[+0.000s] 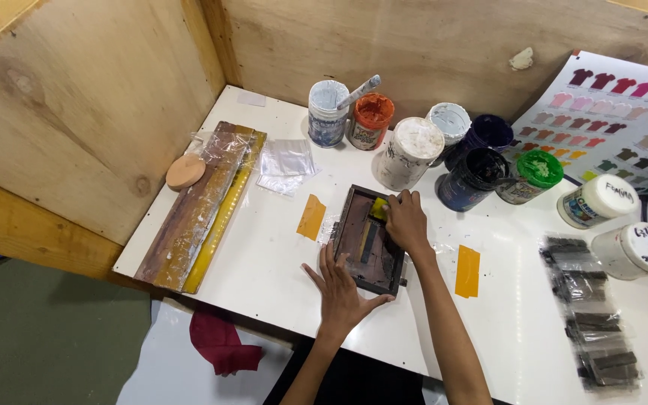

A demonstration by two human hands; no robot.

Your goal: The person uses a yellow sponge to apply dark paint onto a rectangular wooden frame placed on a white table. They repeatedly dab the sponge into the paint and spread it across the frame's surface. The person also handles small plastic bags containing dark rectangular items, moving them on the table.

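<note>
Small dark rectangular printing frame (369, 240) lies mid-worktop (264, 262), left hand (343, 289) flat and open on its near edge, right hand (406, 221) gripping a yellow squeegee (379, 208) inside; uneven pressure could shift it and smear ink.

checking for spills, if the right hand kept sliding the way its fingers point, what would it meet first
Probably the white-lidded jar. The right hand points up and away across the dark frame, and past the frame's far edge that jar stands nearest, though depth is hard to judge.
</note>
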